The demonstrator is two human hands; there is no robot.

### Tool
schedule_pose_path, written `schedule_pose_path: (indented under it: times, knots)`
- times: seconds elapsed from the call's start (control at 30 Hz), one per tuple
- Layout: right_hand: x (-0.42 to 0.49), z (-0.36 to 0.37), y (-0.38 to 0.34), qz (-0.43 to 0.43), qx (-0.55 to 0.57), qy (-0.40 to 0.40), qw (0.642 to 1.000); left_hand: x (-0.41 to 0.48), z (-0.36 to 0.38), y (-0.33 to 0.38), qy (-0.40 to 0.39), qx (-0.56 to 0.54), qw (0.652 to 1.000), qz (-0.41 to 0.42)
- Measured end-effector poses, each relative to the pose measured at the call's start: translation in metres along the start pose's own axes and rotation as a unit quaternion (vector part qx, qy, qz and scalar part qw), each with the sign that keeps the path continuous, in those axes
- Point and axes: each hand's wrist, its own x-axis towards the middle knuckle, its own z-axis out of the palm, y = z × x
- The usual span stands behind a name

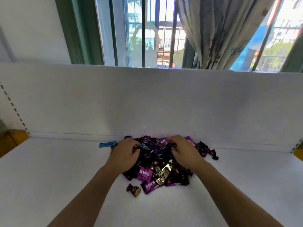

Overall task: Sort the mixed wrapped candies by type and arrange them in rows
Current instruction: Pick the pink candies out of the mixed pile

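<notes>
A mixed pile of wrapped candies (161, 163) lies in the middle of the white table (49, 177). It holds purple "KISS" packets (144, 173), a gold-wrapped candy (165, 173), dark brown twist-wrapped ones (207, 149) and dark ones with blue. One small brown and gold candy (134, 190) sits apart at the pile's near edge. My left hand (125, 154) rests on the pile's left side with fingers curled into the candies. My right hand (184, 150) lies on the right side, fingers also bent into the pile. Whether either hand grips a candy is hidden.
A blue wrapper (107, 144) lies flat just left of the pile by the back wall. A white upright board (147, 102) closes the table's far side, with a window and curtain above it. Yellow-brown edges (14, 138) show at the table's far corners.
</notes>
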Motion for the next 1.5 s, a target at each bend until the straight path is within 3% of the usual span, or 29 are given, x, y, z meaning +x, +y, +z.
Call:
schedule_pose_path:
  times: [0.17,0.33,0.47,0.57,0.67,0.8,0.97,1.03,1.17,1.33,1.5]
  knots:
    - [0.044,0.013,0.011,-0.085,-0.064,-0.116,0.988,0.035,0.015,0.007,-0.044,0.033,0.996,0.063]
    - [0.063,0.007,0.002,-0.106,-0.207,-0.143,0.962,0.063,0.023,0.017,-0.133,0.097,0.979,0.121]
    - [0.071,0.005,0.007,-0.153,-0.223,-0.107,0.957,0.075,0.023,0.028,-0.091,0.152,0.972,0.153]
    - [0.069,-0.002,0.015,-0.171,-0.199,-0.083,0.961,0.075,0.019,0.028,-0.031,0.075,0.986,0.148]
    - [0.071,-0.022,0.018,-0.122,-0.172,-0.086,0.974,0.076,0.009,0.022,0.007,-0.051,0.994,0.095]
    - [0.070,-0.044,0.015,-0.014,-0.110,-0.085,0.990,0.075,0.001,0.018,-0.017,-0.145,0.989,0.022]
    - [0.061,-0.065,0.025,0.081,0.059,-0.046,0.994,0.073,-0.003,0.009,-0.035,-0.159,0.987,-0.004]
    - [0.056,-0.067,0.031,0.092,0.077,-0.051,0.991,0.073,-0.006,0.006,-0.027,-0.166,0.986,-0.006]
    - [0.052,-0.057,0.027,0.082,0.006,-0.052,0.995,0.081,-0.003,0.011,-0.067,-0.108,0.992,0.027]
    - [0.049,-0.023,-0.008,0.033,-0.009,-0.134,0.990,0.091,0.018,0.019,-0.100,0.009,0.993,0.055]
    - [0.053,-0.001,-0.017,0.025,-0.061,-0.192,0.979,0.095,0.028,0.022,-0.131,0.170,0.974,0.073]
